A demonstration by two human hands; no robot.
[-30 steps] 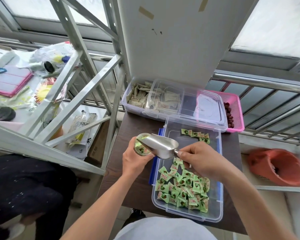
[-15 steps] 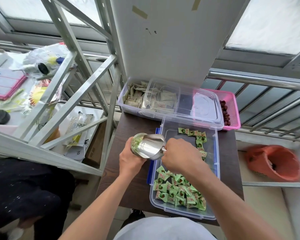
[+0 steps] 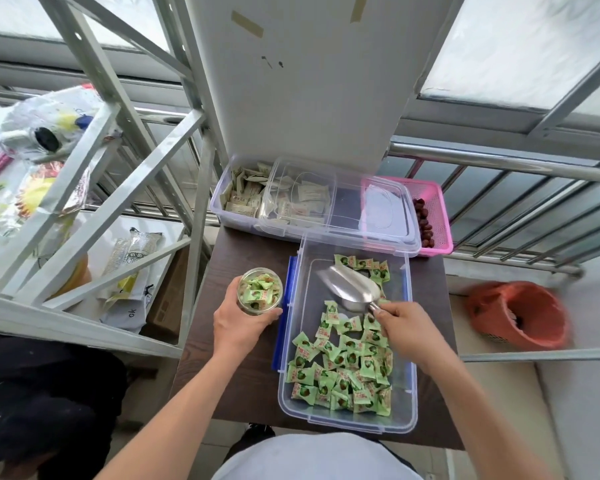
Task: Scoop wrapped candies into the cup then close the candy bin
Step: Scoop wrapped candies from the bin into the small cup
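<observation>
Just left of the frame's centre, the left hand (image 3: 238, 323) is wrapped around a clear cup (image 3: 259, 291), holding it upright over the dark wooden surface (image 3: 243, 251). The cup is full to the brim with green wrapped candies. It sits just beside the left wall of the candy bin (image 3: 303, 306), close to the blue latch (image 3: 284, 306) on that side.

The bin is a clear plastic tub, open on top, running from mid-frame down toward the bottom edge. Most of the loose candies (image 3: 343, 362) are heaped in its lower half, with a smaller cluster along the top wall. The right hand (image 3: 404, 327) reaches into the bin and pinches the short handle of a metal scoop (image 3: 350, 285). The scoop's bowl points toward the upper left and looks empty, low over a bare patch of the bin's floor.

Above the bin, a clear lid (image 3: 343, 209) lies across a second tub (image 3: 222, 209) of beige packets and partly over a pink basket (image 3: 437, 209) holding small dark red fruits. An orange bucket (image 3: 520, 317) lies at the right edge, and a grey metal rack (image 3: 84, 168) fills the left.
</observation>
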